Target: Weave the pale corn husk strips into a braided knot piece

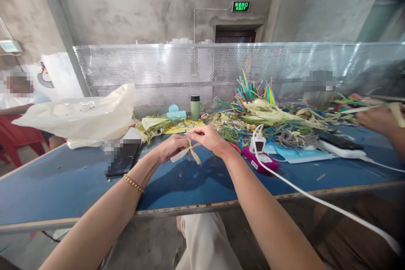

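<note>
Above the blue table my left hand (172, 147) and my right hand (207, 137) meet, fingers closed. Between them is a pale flower-like piece (193, 157) with several narrow strips spreading out, which looks like dried corn husk. My left fingers grip it from the left side. The right thumb and fingertips pinch at its top, close to the centre; exactly what they press on is too small to make out. Just beyond the hands lie dried husk scraps on a yellow sheet (183, 126).
Behind stand a green bottle (195, 107) and a heap of husks (268, 114) with coloured sticks. A phone (124, 158) lies left. On the right are a purple power block (261, 160), white cable (303, 193) and black phone (340, 139). Another person's hand (376, 120) is at far right.
</note>
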`<state>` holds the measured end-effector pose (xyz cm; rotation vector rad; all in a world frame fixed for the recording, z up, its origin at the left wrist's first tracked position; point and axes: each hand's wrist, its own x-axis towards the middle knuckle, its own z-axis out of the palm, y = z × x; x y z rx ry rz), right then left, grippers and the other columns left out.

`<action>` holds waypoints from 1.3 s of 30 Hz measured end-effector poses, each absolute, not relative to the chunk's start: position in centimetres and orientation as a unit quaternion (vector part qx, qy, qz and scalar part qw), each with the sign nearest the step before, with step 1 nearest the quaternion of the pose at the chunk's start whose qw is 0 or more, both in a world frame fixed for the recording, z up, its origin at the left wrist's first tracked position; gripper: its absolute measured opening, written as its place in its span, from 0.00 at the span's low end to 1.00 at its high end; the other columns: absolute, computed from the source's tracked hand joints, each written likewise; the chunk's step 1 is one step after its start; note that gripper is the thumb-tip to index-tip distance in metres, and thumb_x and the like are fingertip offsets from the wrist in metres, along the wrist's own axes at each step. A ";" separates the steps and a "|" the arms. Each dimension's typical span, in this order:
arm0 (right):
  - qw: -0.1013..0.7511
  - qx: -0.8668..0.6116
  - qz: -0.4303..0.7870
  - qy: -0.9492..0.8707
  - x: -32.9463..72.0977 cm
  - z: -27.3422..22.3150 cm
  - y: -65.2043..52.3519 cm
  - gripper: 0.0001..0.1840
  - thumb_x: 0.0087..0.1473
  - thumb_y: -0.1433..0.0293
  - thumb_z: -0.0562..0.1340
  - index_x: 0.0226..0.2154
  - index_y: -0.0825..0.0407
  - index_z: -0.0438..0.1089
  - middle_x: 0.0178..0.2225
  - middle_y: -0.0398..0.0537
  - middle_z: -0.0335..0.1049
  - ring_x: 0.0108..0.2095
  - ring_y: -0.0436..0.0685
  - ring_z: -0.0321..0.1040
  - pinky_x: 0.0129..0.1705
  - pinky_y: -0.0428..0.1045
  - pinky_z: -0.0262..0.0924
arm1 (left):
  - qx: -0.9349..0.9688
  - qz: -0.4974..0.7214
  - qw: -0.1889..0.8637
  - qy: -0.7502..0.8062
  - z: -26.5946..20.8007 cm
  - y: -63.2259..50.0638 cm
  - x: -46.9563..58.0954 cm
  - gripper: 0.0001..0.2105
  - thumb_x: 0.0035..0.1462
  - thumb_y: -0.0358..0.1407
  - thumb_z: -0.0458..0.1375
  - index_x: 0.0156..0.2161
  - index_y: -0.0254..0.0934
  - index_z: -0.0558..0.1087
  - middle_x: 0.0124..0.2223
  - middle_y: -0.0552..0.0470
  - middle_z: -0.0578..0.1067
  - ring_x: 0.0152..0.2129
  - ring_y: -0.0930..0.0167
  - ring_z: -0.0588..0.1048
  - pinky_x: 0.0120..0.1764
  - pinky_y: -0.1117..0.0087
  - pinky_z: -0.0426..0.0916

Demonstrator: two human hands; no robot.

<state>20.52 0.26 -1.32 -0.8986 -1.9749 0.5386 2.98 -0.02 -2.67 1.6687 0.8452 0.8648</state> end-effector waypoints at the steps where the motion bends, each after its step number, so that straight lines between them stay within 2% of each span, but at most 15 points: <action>1: 0.447 -0.345 0.250 -0.787 20.5 -1.4 0.3 0.16 0.52 0.59 0.63 0.23 0.55 0.71 0.22 0.41 0.65 0.25 0.49 0.61 0.29 0.45 0.55 | 0.699 0.358 0.509 0.353 -2.7 0.0 2.9 0.06 0.41 0.33 0.56 0.19 0.33 0.71 0.17 0.55 0.62 0.14 0.77 0.55 0.19 0.71 0.46; 6: 0.497 -0.324 0.294 -0.749 20.5 -1.7 0.7 0.10 0.46 0.64 0.66 0.28 0.55 0.71 0.26 0.43 0.70 0.27 0.49 0.63 0.29 0.45 0.58 | 0.697 0.370 0.530 0.310 -2.4 0.1 2.9 0.08 0.43 0.34 0.56 0.21 0.32 0.75 0.19 0.52 0.66 0.15 0.76 0.59 0.19 0.71 0.49; 11: 0.523 -0.313 0.223 -0.761 20.2 -1.4 0.5 0.05 0.48 0.69 0.65 0.28 0.54 0.70 0.26 0.42 0.70 0.26 0.49 0.63 0.31 0.46 0.59 | 0.705 0.368 0.517 0.316 -2.1 -0.2 2.9 0.09 0.46 0.36 0.60 0.20 0.32 0.75 0.16 0.53 0.65 0.13 0.77 0.57 0.18 0.72 0.48; 15: 0.526 -0.306 0.119 -0.785 20.0 -1.0 -0.1 0.03 0.50 0.71 0.64 0.27 0.53 0.70 0.27 0.44 0.70 0.29 0.50 0.64 0.34 0.47 0.59 | 0.685 0.389 0.509 0.346 -2.2 -0.1 3.1 0.12 0.46 0.36 0.59 0.16 0.35 0.68 0.14 0.53 0.64 0.12 0.77 0.58 0.17 0.71 0.48; 18: 0.526 -0.300 0.044 -0.794 20.1 -1.0 -0.1 0.03 0.50 0.72 0.64 0.27 0.52 0.70 0.29 0.45 0.69 0.31 0.51 0.63 0.34 0.47 0.58 | 0.656 0.428 0.504 0.364 -2.3 0.3 3.2 0.16 0.47 0.36 0.58 0.13 0.37 0.63 0.13 0.55 0.60 0.11 0.77 0.56 0.17 0.71 0.48; 24: 0.502 -0.306 0.006 -0.809 20.0 -1.8 0.4 0.03 0.53 0.74 0.62 0.28 0.52 0.70 0.28 0.45 0.70 0.28 0.51 0.63 0.32 0.46 0.58 | 0.650 0.454 0.510 0.334 -2.4 0.5 3.3 0.16 0.48 0.34 0.56 0.14 0.38 0.58 0.13 0.57 0.55 0.12 0.77 0.54 0.19 0.71 0.50; 31: 0.479 -0.272 -0.069 -0.832 20.0 -1.9 0.5 0.07 0.57 0.73 0.61 0.32 0.51 0.75 0.33 0.50 0.75 0.37 0.56 0.68 0.43 0.51 0.61 | 0.646 0.467 0.524 0.301 -2.4 0.4 3.0 0.14 0.50 0.37 0.58 0.17 0.36 0.64 0.17 0.56 0.60 0.15 0.78 0.58 0.21 0.71 0.52; 39: 0.470 -0.260 -0.078 -0.840 20.2 -2.1 0.8 0.10 0.60 0.71 0.59 0.37 0.50 0.77 0.36 0.50 0.76 0.40 0.56 0.69 0.46 0.52 0.61 | 0.616 0.486 0.539 0.309 -1.9 0.2 3.0 0.13 0.50 0.34 0.58 0.17 0.35 0.66 0.18 0.54 0.62 0.16 0.76 0.60 0.23 0.71 0.54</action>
